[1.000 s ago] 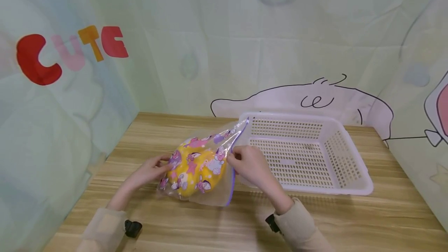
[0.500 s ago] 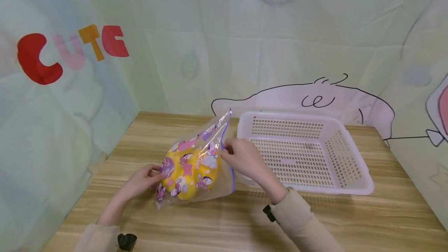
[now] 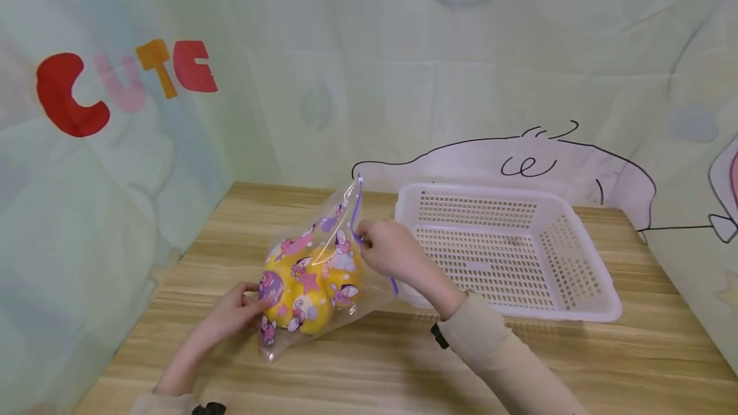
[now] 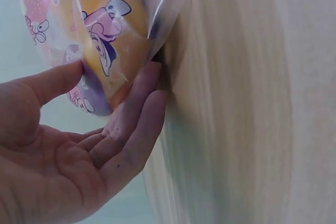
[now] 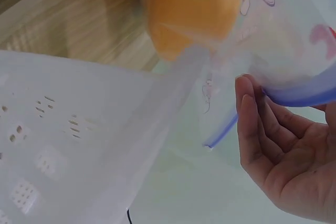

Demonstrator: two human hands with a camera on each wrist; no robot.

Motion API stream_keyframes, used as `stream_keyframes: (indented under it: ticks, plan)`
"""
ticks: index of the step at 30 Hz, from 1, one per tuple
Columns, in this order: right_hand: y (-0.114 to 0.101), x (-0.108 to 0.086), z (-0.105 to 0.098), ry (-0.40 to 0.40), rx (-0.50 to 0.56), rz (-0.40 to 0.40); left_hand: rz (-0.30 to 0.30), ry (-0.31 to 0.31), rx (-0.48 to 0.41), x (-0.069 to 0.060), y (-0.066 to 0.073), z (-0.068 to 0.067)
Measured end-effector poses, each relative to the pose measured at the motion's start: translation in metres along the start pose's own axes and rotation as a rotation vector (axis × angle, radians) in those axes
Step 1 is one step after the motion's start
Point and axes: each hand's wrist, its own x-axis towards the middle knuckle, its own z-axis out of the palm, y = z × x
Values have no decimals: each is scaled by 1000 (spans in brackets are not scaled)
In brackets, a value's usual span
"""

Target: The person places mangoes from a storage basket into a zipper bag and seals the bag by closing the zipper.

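A clear zip bag [image 3: 375, 290] printed with pink and purple cartoon figures stands tilted on the table, left of the basket. Inside it is a rounded, lobed yellow thing [image 5: 189, 9], whose kind I cannot tell. My left hand [image 3: 230, 311] grips the bag's lower left side, thumb [image 4: 63, 80] in front and fingers behind. At the bag's mouth, my right hand [image 3: 398, 255] pinches the blue-purple zip strip [image 5: 304, 94] between thumb and fingers. In the right wrist view the mouth gapes apart beside that hand.
A white perforated plastic basket [image 3: 611, 311] stands right of the bag, close under my right forearm. Both rest on a wood-grain table [image 3: 323, 383]. Printed cloth walls [image 3: 277, 95] enclose the table's back and sides.
The bag's zip edge has swung left and its mouth has spread wider. My right hand has moved left and slightly up with it. My left hand has shifted left and down, still on the bag.
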Motion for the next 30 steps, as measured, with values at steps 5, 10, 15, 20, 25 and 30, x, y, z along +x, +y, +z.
stream_keyframes:
  ticks: [5, 10, 15, 20, 25, 30]
  plan:
    - [-4, 10, 0, -20, -64, -6, 10, -8, -56, -7, 2, 4]
    - [-6, 17, 0, -20, -60, -6, -29, -5, -119, -14, 3, 10]
    - [-9, 23, -1, -16, -63, -11, -41, -40, -190, -19, 2, 16]
    - [-12, 29, -2, -26, -69, -3, -20, -92, -213, -23, 1, 18]
    - [-16, 37, -2, -32, -111, -8, -71, -86, -257, -28, 3, 25]
    - [-19, 48, 0, -28, -150, -14, -126, -10, -237, -33, 6, 38]
